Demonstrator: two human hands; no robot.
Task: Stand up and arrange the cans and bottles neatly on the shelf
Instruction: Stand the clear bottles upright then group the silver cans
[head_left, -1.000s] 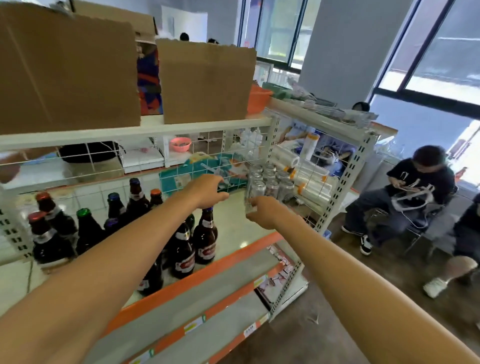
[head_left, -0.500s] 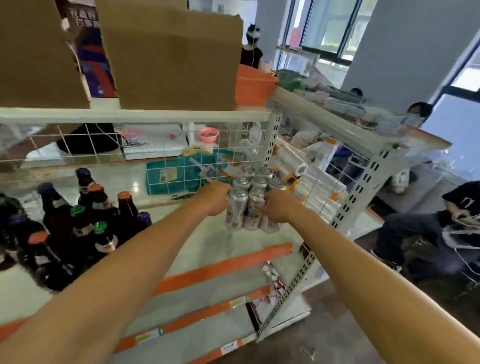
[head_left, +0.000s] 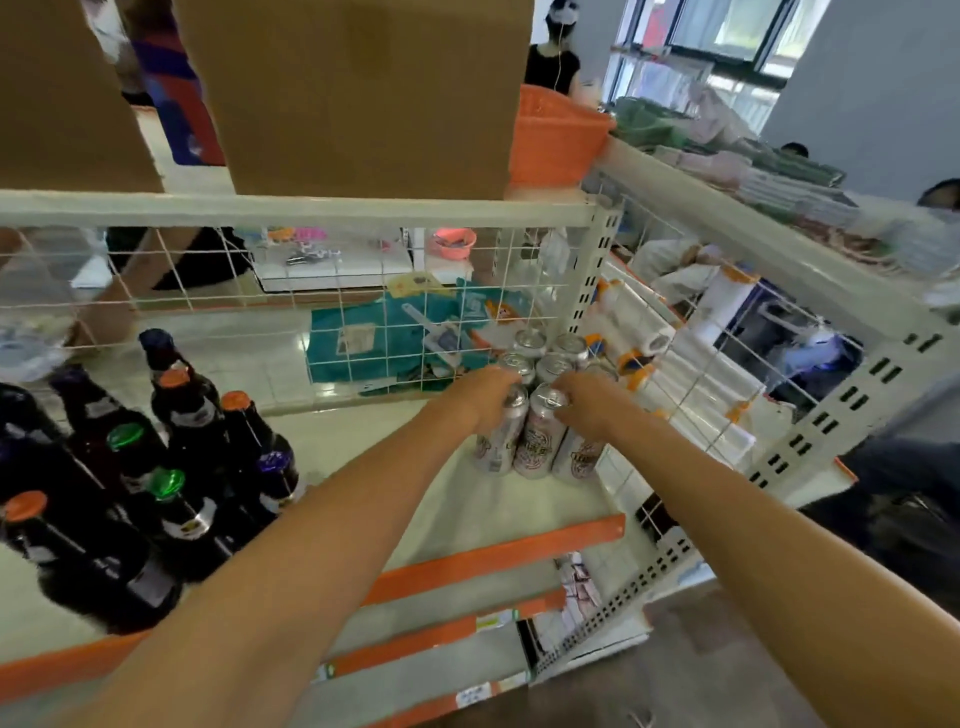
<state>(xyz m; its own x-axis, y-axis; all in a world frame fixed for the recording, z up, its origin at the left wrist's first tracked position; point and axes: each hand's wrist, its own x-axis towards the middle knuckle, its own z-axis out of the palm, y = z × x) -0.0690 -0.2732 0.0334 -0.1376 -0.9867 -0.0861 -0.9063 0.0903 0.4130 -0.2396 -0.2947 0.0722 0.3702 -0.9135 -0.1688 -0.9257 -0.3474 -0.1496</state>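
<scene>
Several silver cans (head_left: 540, 441) with pink-brown labels stand upright in a tight block at the right end of the cream shelf (head_left: 467, 509), against the wire back. My left hand (head_left: 485, 397) is wrapped around the front-left can. My right hand (head_left: 587, 402) grips the top of the front-right can, beside the middle one. Several dark glass bottles (head_left: 171, 467) with orange, green and purple caps stand crowded at the shelf's left end.
Two cardboard boxes (head_left: 358, 93) and an orange basket (head_left: 556, 135) sit on the shelf above. A wire grid (head_left: 291, 301) backs the shelf. Plastic film rolls (head_left: 649, 343) fill the neighbouring shelf on the right. People sit at the far right.
My left hand left the bottles and moved right to the cans. My right hand carried a can to the block and set it down; the view shifted right and closer.
</scene>
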